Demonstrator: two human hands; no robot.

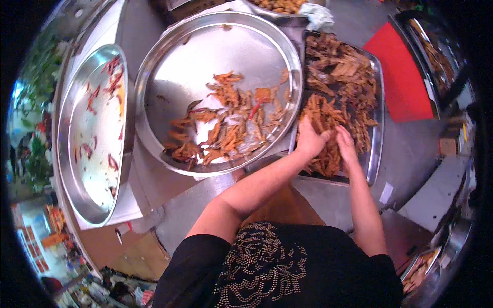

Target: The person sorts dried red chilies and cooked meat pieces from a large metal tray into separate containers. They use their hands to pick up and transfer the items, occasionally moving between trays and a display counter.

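Observation:
My left hand [311,140] lies against the left side of a heap of brown cooked poultry feet [327,111], its thumb pointing right. Across the near part of that heap, my right hand [346,144] presses in with straight fingers, so the heap is cupped between both palms. Some of my fingertips are hidden by the feet. Under the heap is a rectangular metal tray [379,115], and more feet, darker ones [339,65], fill its far part. Left of the tray stands a large round steel pan [185,77] with loose feet [231,134] and a red chili [254,111] inside.
A second round steel pan [100,154] with scattered dried red chilies [113,82] stands far left. Behind the tray are a crumpled white cloth [319,16] and a container of small brown food pieces [283,5]. A red board [398,77] lies right of the tray.

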